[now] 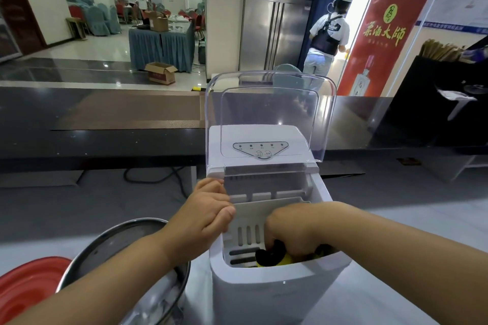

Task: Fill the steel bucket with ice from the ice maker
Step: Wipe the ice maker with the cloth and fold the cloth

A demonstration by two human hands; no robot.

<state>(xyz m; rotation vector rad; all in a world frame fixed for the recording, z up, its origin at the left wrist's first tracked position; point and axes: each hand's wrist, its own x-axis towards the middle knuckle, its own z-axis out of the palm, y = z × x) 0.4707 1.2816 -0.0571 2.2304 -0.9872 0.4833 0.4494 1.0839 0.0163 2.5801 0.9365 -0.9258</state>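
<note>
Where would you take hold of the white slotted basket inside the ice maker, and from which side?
By its top rim, from above. The basket sits sunk in the ice maker, so its walls are enclosed and only the rim stands clear; the raised lid leaves the top open. The left hand appears to grip that rim at its left corner.

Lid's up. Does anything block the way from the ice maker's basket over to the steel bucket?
Yes: the left forearm lies across the mouth of the steel bucket, with the left hand gripping the left rim of the ice maker. The right hand is down in the basket, around a black-and-yellow object; no ice shows.
</note>
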